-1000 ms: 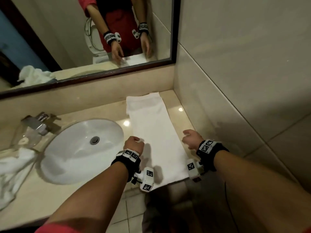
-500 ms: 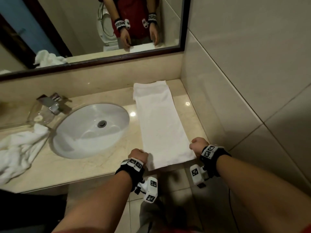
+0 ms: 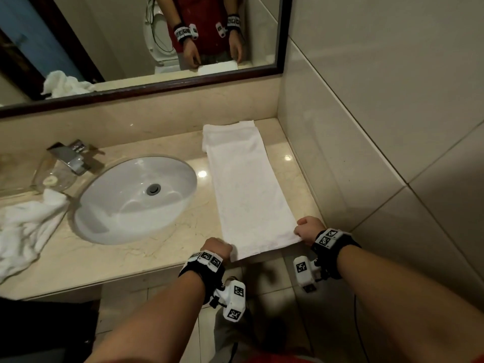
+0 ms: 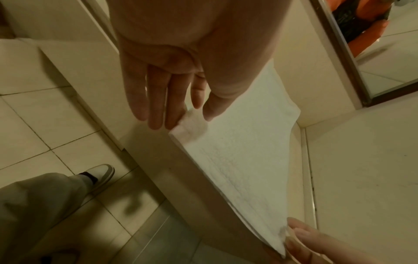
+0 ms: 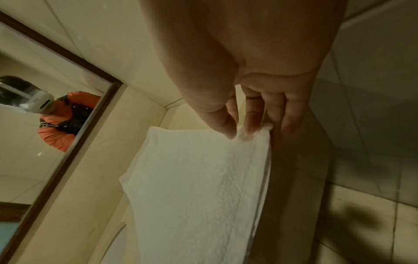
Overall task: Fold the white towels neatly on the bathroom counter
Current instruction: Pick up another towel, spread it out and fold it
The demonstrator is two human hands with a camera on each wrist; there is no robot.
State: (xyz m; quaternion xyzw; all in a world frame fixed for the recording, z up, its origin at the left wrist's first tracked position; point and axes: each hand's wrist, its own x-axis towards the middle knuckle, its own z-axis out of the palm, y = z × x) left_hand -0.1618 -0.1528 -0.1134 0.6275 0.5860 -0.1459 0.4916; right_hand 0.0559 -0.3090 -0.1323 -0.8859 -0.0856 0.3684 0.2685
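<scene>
A long white towel (image 3: 246, 189), folded into a narrow strip, lies flat on the beige counter (image 3: 162, 244) right of the sink, running from the back wall to the front edge. My left hand (image 3: 222, 251) pinches its near left corner between thumb and fingers (image 4: 158, 114). My right hand (image 3: 303, 230) pinches the near right corner. In the right wrist view the right hand (image 5: 242, 132) grips the towel (image 5: 192, 187) by its layered corner. A second white towel (image 3: 23, 226) lies crumpled at the counter's far left.
A white oval sink (image 3: 136, 197) is set into the counter left of the strip, with a chrome faucet (image 3: 70, 155) and a clear glass (image 3: 52, 176) behind it. A tiled wall (image 3: 366, 127) borders the counter on the right. A dark-framed mirror (image 3: 146, 48) hangs above.
Both hands have drawn back along the towel's long sides, from about its middle to its near corners at the counter's front edge, and now pinch those corners.
</scene>
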